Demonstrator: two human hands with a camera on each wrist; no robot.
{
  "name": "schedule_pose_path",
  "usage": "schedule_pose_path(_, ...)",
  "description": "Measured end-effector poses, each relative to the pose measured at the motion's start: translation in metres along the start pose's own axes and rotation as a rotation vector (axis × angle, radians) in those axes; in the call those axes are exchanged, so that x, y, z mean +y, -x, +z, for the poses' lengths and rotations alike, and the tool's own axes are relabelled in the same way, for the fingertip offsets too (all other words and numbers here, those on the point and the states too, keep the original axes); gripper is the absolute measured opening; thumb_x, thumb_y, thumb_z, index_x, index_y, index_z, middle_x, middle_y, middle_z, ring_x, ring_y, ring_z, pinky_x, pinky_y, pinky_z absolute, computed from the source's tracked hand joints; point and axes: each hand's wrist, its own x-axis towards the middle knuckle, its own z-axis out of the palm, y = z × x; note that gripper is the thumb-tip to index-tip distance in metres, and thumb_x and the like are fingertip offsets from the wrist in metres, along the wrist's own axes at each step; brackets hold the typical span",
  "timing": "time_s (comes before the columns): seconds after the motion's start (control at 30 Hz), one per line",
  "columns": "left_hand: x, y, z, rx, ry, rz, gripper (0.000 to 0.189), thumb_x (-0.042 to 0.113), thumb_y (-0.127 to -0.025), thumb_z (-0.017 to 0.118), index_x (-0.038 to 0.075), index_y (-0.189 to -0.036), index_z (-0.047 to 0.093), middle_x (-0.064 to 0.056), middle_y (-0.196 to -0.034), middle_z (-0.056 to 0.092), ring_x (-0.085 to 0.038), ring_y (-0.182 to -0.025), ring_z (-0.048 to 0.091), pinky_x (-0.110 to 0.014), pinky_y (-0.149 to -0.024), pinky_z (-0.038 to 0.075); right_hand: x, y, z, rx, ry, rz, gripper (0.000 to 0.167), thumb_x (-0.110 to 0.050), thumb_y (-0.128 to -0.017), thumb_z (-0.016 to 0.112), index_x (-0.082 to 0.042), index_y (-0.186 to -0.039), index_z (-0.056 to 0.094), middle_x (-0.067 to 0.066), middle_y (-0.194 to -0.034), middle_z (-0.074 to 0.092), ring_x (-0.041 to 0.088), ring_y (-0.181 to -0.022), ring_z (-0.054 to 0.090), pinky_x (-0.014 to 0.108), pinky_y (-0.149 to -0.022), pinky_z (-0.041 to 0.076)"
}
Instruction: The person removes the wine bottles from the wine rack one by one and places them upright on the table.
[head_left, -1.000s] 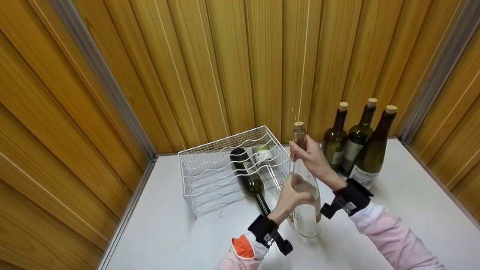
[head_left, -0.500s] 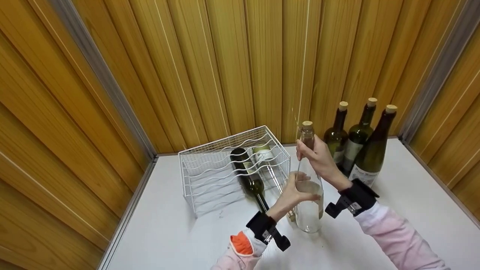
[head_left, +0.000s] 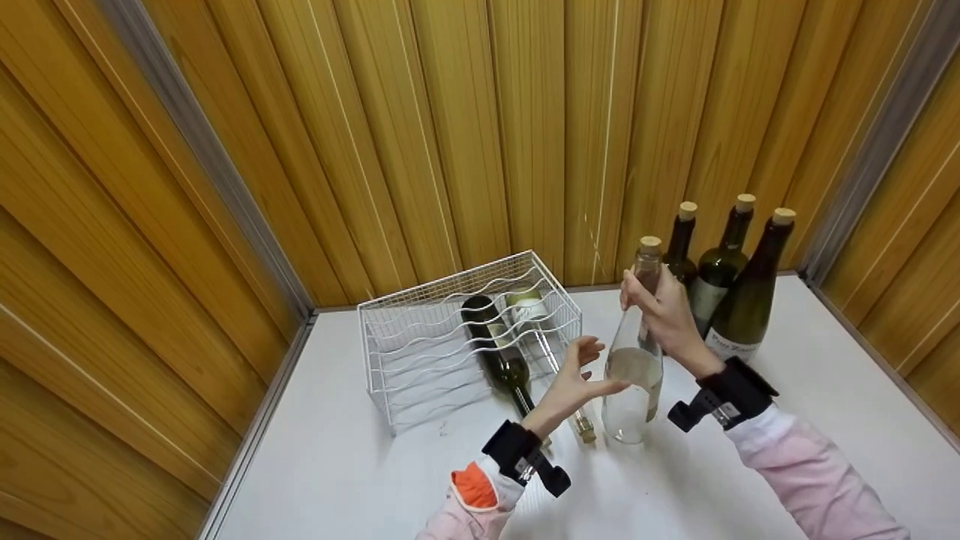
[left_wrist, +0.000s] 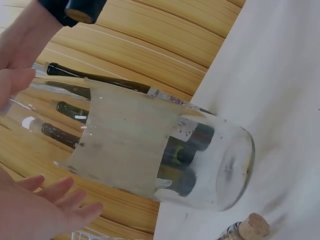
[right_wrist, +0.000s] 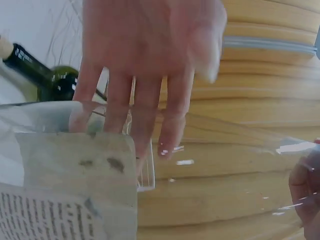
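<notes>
My right hand (head_left: 665, 309) grips the neck of a clear glass wine bottle (head_left: 628, 412), corked and slightly tilted, close over the white table. Its pale label (left_wrist: 125, 140) fills the middle of the left wrist view. Beside the bottle's left side, my left hand (head_left: 574, 384) has its thumb and fingers spread, holding nothing. In the right wrist view the left hand's fingers (right_wrist: 147, 100) show partly through the glass. A white wire wine rack (head_left: 450, 277) to the left holds a dark green bottle (head_left: 504, 364) and a clear bottle (head_left: 550, 351), both lying with necks toward me.
Three corked dark bottles stand at the back right: a left one (head_left: 680, 259), a middle one (head_left: 724, 264) and a labelled right one (head_left: 750, 300). Wood-patterned walls (head_left: 465, 135) enclose the white table (head_left: 315, 465) at the back and sides.
The clear bottle has moved right and a little away, toward the dark bottles, with my right hand on its neck. My left hand has come off the bottle's body and stays to its left.
</notes>
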Motion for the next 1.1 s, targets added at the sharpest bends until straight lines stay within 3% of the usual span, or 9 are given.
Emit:
schedule_pose_path(0.27, -0.004, 0.004, -0.008, 0.018, 0.019, 0.000, 0.076, 0.010, -0.089, 0.082, -0.001, -0.153, 0.041, -0.019, -0.155, 0.056, -0.035, -0.151, 0.049, -0.051, -0.128, 0.042, 0.012, -0.012, -0.030, 0.141, 0.137, 0.029, 0.006, -0.003, -0.108, 0.057, -0.008, -0.106, 0.059, -0.020, -0.076, 0.062, -0.004, -0.070, 0.060, 0.011, -0.071, 0.048)
schedule_pose_path(0.47, -0.007, 0.004, -0.010, 0.022, 0.020, 0.010, 0.076, 0.011, -0.089, 0.082, -0.003, -0.152, 0.042, -0.025, -0.154, 0.055, -0.033, -0.146, 0.052, -0.047, -0.124, 0.045, 0.021, -0.016, -0.047, 0.208, 0.210, 0.031, 0.004, -0.003, -0.108, 0.060, -0.006, -0.109, 0.058, -0.024, -0.076, 0.060, -0.007, -0.071, 0.058, 0.009, -0.071, 0.046)
schedule_pose_path(0.63, -0.008, 0.005, -0.010, 0.030, 0.000, 0.008, 0.073, 0.010, -0.089, 0.082, -0.003, -0.150, 0.044, -0.024, -0.151, 0.058, -0.027, -0.141, 0.055, -0.043, -0.119, 0.047, 0.031, -0.019, -0.058, 0.240, 0.245, 0.031, 0.007, -0.002, -0.109, 0.059, -0.004, -0.115, 0.057, -0.028, -0.076, 0.059, -0.010, -0.072, 0.057, 0.007, -0.070, 0.044)
schedule_pose_path(0.73, -0.008, 0.006, -0.010, 0.028, -0.003, 0.002, 0.073, 0.010, -0.089, 0.082, -0.002, -0.150, 0.044, -0.021, -0.150, 0.059, -0.029, -0.142, 0.055, -0.042, -0.119, 0.047, 0.037, -0.020, -0.063, 0.259, 0.258, 0.033, 0.008, -0.001, -0.108, 0.060, -0.002, -0.115, 0.058, -0.028, -0.074, 0.059, -0.011, -0.070, 0.056, 0.006, -0.070, 0.043)
schedule_pose_path(0.97, -0.010, 0.007, -0.012, 0.023, 0.018, -0.017, 0.072, 0.012, -0.090, 0.081, 0.000, -0.151, 0.044, -0.016, -0.151, 0.059, -0.023, -0.141, 0.054, -0.039, -0.119, 0.046, 0.046, -0.021, -0.070, 0.284, 0.317, 0.085, 0.013, -0.005, -0.108, 0.061, -0.003, -0.120, 0.057, -0.030, -0.075, 0.055, -0.012, -0.072, 0.054, 0.007, -0.070, 0.041)
schedule_pose_path(1.1, -0.010, 0.007, -0.013, 0.024, 0.013, -0.007, 0.072, 0.011, -0.089, 0.081, 0.000, -0.150, 0.045, -0.018, -0.151, 0.059, -0.024, -0.141, 0.055, -0.038, -0.117, 0.046, 0.051, -0.022, -0.072, 0.291, 0.307, 0.060, 0.013, -0.003, -0.108, 0.062, -0.002, -0.119, 0.057, -0.032, -0.075, 0.055, -0.013, -0.072, 0.054, 0.007, -0.071, 0.041)
